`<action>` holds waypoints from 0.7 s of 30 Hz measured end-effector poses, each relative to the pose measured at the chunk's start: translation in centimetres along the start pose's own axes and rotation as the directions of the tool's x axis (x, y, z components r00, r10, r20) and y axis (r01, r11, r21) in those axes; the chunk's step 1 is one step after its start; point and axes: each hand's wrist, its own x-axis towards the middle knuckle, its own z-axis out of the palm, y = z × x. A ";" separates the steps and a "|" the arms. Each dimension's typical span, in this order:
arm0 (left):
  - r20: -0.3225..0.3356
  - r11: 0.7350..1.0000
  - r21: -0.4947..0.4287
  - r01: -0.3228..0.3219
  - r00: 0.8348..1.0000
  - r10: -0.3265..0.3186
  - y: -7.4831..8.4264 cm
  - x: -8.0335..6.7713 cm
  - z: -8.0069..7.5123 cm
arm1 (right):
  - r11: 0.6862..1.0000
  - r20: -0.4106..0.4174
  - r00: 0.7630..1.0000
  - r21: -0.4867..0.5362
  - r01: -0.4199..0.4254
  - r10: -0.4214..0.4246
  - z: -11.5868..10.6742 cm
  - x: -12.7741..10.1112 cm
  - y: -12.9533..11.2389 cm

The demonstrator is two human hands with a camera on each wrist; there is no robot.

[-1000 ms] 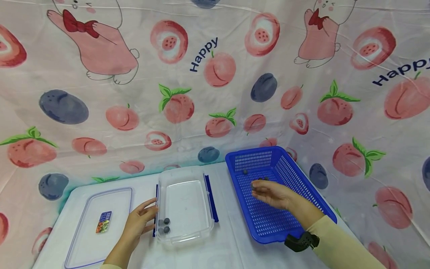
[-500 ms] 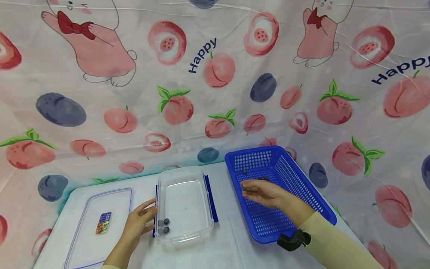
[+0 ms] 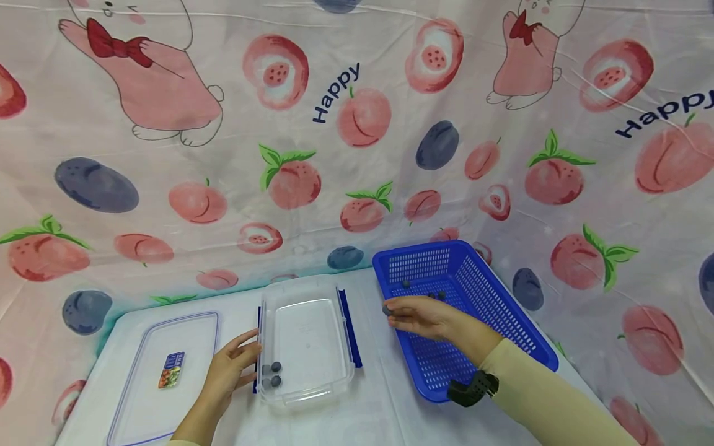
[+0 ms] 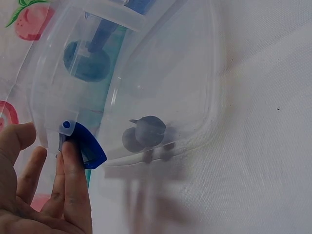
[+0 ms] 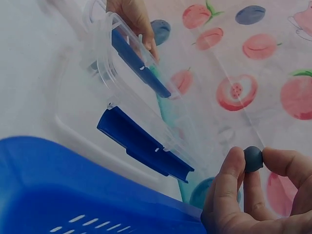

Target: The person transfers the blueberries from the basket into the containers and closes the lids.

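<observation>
Between thumb and fingertips, my right hand (image 3: 426, 317) pinches a blueberry (image 5: 253, 159), held over the left rim of the blue basket (image 3: 429, 387). My left hand (image 3: 231, 362) is at the left side of a clear plastic box (image 3: 309, 337); its fairly straight fingers touch the blue side latch (image 4: 87, 148). Inside the box, two blueberries (image 3: 276, 374) lie by the near left corner. Several more blueberries (image 3: 441, 295) are on the basket floor, partly behind my right hand.
A clear lid (image 3: 142, 406) with a purple-blue edge and a small colourful label (image 3: 171, 370) lies on the left of the white table. The box's right latch (image 3: 351, 328) hangs outward. A fruit-patterned cloth (image 3: 301, 248) rises behind the table.
My right hand has moved left with the blueberry, from above the basket's inside to its left rim. My left hand stays at the box.
</observation>
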 end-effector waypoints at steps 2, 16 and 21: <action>-0.001 1.000 -0.001 0.000 1.000 0.000 0.0 0.0 0.0 | 1.000 0.002 1.000 -0.018 -0.008 0.008 0.3 0.3 0.0; -0.010 1.000 -0.007 0.001 1.000 -0.001 -0.1 -0.1 0.0 | 0.991 -0.011 0.998 -0.115 -0.067 0.066 3.7 2.6 0.7; -0.008 1.000 -0.011 0.004 1.000 -0.004 -0.1 -0.2 0.1 | 0.983 0.001 0.996 -0.158 -0.091 0.092 5.1 3.2 1.2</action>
